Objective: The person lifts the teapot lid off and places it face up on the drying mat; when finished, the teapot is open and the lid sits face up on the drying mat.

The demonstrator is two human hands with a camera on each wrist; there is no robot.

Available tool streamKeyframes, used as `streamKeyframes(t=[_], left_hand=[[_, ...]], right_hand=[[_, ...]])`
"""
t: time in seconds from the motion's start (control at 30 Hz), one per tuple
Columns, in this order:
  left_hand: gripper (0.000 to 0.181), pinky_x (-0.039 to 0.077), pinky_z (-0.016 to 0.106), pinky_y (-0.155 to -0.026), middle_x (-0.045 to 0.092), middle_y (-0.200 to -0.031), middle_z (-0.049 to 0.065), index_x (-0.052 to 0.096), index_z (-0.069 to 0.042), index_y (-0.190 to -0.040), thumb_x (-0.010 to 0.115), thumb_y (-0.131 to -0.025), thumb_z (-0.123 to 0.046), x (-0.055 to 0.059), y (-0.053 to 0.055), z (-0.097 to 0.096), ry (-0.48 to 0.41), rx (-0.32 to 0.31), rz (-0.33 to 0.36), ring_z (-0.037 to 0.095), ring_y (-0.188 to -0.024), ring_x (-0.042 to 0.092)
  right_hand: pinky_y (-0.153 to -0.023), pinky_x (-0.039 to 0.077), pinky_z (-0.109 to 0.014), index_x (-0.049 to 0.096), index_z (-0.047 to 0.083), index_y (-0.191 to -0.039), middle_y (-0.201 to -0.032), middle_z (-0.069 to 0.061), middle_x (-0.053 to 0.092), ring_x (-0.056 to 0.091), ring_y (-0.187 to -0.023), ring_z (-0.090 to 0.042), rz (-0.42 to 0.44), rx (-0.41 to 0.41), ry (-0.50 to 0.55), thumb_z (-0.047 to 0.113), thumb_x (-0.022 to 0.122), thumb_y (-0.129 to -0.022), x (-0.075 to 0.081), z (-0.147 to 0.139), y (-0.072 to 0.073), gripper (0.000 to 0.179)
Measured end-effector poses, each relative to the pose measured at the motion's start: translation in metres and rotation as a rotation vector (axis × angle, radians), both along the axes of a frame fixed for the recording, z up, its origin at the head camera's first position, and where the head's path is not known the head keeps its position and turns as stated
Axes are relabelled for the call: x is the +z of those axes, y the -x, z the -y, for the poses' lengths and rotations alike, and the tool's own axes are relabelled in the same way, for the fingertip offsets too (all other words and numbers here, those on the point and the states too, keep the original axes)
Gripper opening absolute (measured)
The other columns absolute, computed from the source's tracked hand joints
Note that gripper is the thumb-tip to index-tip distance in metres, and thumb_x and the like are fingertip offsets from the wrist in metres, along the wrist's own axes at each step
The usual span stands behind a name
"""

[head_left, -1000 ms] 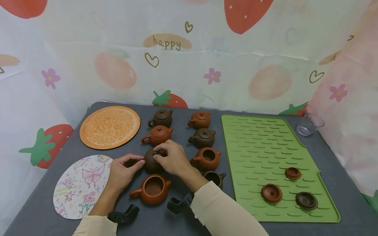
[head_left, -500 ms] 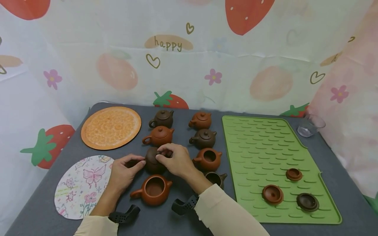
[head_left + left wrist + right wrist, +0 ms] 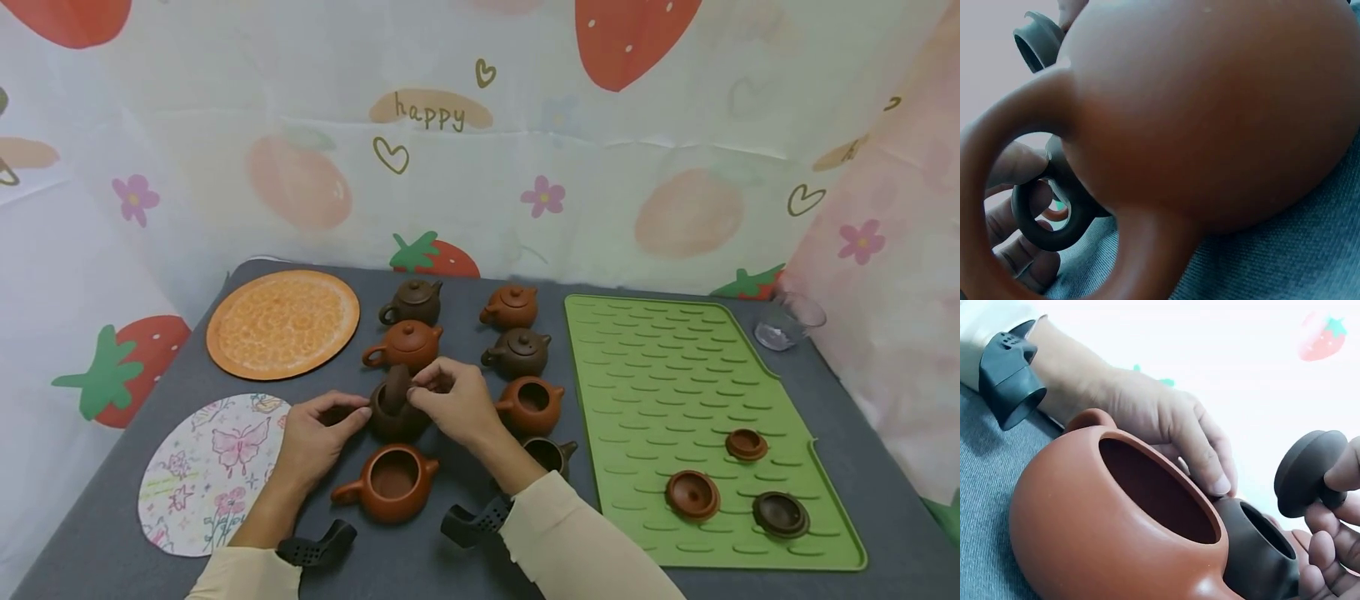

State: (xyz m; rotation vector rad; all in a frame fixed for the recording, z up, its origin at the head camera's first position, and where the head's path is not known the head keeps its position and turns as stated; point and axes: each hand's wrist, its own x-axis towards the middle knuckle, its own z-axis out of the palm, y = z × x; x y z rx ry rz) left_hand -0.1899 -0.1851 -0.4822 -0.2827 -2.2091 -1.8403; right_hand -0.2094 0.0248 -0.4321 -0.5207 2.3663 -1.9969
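A dark brown teapot (image 3: pixel 399 427) stands uncovered in the left column of teapots. My left hand (image 3: pixel 313 433) pinches its ring handle (image 3: pixel 1049 240) between thumb and fingers. Just above the opening, my right hand (image 3: pixel 457 398) holds the dark lid (image 3: pixel 397 387) by its knob, tipped up on edge. The right wrist view shows this lid (image 3: pixel 1310 469) apart from the dark pot (image 3: pixel 1254 556). Nearest to me sits an orange-brown teapot (image 3: pixel 393 485) without a lid, below both hands. Its body (image 3: pixel 1210 125) fills most of the left wrist view.
Several lidded teapots (image 3: pixel 408 345) stand behind. On the right, an open orange-brown pot (image 3: pixel 529 406) and an open dark pot (image 3: pixel 551 454) stand close to my right forearm. Three lids (image 3: pixel 692 495) lie on a green mat (image 3: pixel 660 375). A glass cup (image 3: pixel 787 321) stands far right; round mats (image 3: pixel 281 325) lie left.
My right hand has lifted the dark lid off the teapot and tilted it upright, baring the opening. The left hand has stayed at the handle.
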Motion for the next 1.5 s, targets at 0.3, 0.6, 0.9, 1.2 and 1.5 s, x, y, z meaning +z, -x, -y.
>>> streamKeyframes(t=[0.3, 0.6, 0.9, 1.2, 1.5], left_hand=[[0.01, 0.048, 0.02, -0.068, 0.069, -0.086, 0.011, 0.074, 0.001, -0.093, 0.075, -0.083, -0.001, -0.002, 0.002, 0.001, 0.023, 0.007, 0.008, 0.012, -0.08, 0.063], [0.009, 0.047, 0.02, -0.069, 0.07, -0.085, 0.01, 0.075, 0.0, -0.093, 0.075, -0.084, -0.002, 0.001, 0.001, 0.001, 0.043, 0.009, -0.007, 0.012, -0.079, 0.063], [0.009, 0.048, 0.02, -0.069, 0.069, -0.085, 0.011, 0.075, 0.0, -0.092, 0.075, -0.083, 0.0, -0.001, 0.001, 0.001, 0.032, 0.011, -0.013, 0.012, -0.08, 0.063], [0.009, 0.048, 0.02, -0.07, 0.069, -0.086, 0.011, 0.074, 0.001, -0.092, 0.075, -0.083, 0.0, -0.002, 0.002, 0.002, 0.026, 0.019, -0.009, 0.012, -0.08, 0.063], [0.01, 0.047, 0.02, -0.069, 0.068, -0.084, 0.019, 0.071, 0.009, -0.091, 0.072, -0.081, 0.009, 0.021, -0.009, -0.005, 0.053, 0.018, -0.028, 0.009, -0.078, 0.06]], right_hand=[[-0.069, 0.053, -0.041, 0.06, -0.002, -0.112, -0.08, -0.012, 0.064, 0.063, -0.068, -0.023, 0.151, 0.057, 0.228, -0.003, 0.059, -0.086, -0.001, -0.001, 0.0, 0.026], [-0.07, 0.053, -0.037, 0.051, 0.004, -0.133, -0.084, -0.017, 0.059, 0.062, -0.067, -0.022, 0.288, 0.153, 0.423, -0.003, 0.045, -0.094, 0.0, -0.001, 0.001, 0.04], [-0.069, 0.051, -0.034, 0.044, 0.005, -0.121, -0.082, -0.012, 0.061, 0.061, -0.065, -0.02, 0.351, 0.195, 0.528, 0.018, 0.06, -0.095, 0.006, -0.005, -0.003, 0.033], [-0.08, 0.052, -0.038, 0.045, -0.001, -0.13, -0.093, -0.013, 0.067, 0.067, -0.081, -0.023, 0.273, 0.21, 0.433, 0.004, 0.068, -0.089, 0.017, -0.018, -0.012, 0.047], [-0.083, 0.051, -0.038, 0.045, -0.001, -0.136, -0.115, -0.021, 0.06, 0.064, -0.097, -0.025, 0.166, 0.256, 0.391, 0.007, 0.073, -0.086, 0.031, -0.039, -0.027, 0.058]])
